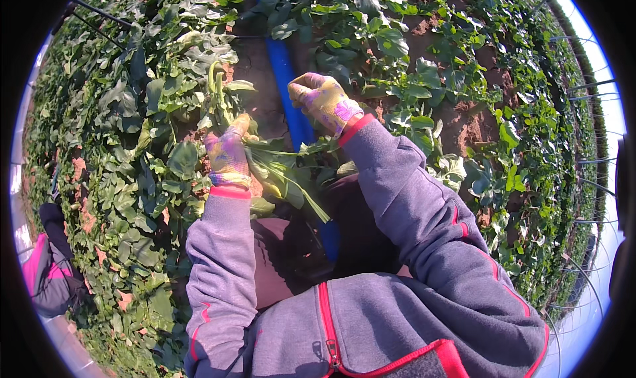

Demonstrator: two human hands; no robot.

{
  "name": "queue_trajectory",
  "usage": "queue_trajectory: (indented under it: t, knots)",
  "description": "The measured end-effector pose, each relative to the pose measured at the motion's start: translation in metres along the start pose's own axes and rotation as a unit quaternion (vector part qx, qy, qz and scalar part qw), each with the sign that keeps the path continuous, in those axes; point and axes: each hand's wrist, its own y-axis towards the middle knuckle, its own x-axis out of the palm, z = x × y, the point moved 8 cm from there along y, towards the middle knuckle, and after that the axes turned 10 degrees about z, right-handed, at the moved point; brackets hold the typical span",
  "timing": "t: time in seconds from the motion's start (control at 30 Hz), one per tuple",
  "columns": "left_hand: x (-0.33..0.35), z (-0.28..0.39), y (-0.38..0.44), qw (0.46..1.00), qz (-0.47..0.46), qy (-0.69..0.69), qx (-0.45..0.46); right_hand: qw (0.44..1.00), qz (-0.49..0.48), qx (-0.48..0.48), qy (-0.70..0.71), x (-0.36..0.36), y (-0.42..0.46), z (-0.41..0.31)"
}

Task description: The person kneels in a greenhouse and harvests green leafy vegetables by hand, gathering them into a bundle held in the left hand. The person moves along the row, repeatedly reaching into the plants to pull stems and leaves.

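My left hand (229,152), in a yellow and purple patterned glove, is closed around a bunch of leafy green plants (276,172). Stems and leaves stick out above the fist and fan out to its right. My right hand (320,99), gloved alike, is raised over a blue hose (285,80) with its fingers curled and thumb near the fingertips; whether anything small is between them cannot be told. A thin green stem reaches from the bunch towards the right wrist.
Dense leafy plants (124,179) grow on the left and right, with reddish soil (464,124) between them. The blue hose runs down the middle, passing between my knees. Thin hoops (596,162) stand along the right edge. Another person (49,273) is at the far left.
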Motion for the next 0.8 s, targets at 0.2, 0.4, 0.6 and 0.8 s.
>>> queue_trajectory:
  t: [0.2,0.4,0.6,0.8]
  knots:
    - [0.022,-0.015,-0.01,0.986,-0.078,-0.131,-0.068,0.975,0.181,0.117,0.053,-0.127,0.079,0.125]
    - [0.023,-0.006,-0.018,0.98,-0.13,-0.119,-0.091,0.839,0.256,0.079,-0.474,-0.234,0.143,0.162]
    - [0.019,-0.004,-0.02,0.971,-0.133,-0.177,-0.086,0.776,0.125,0.126,-0.605,-0.196,0.151,0.142]
    - [0.024,-0.01,-0.02,0.96,-0.172,-0.206,-0.083,0.754,0.138,0.134,-0.628,-0.198,0.162,0.146]
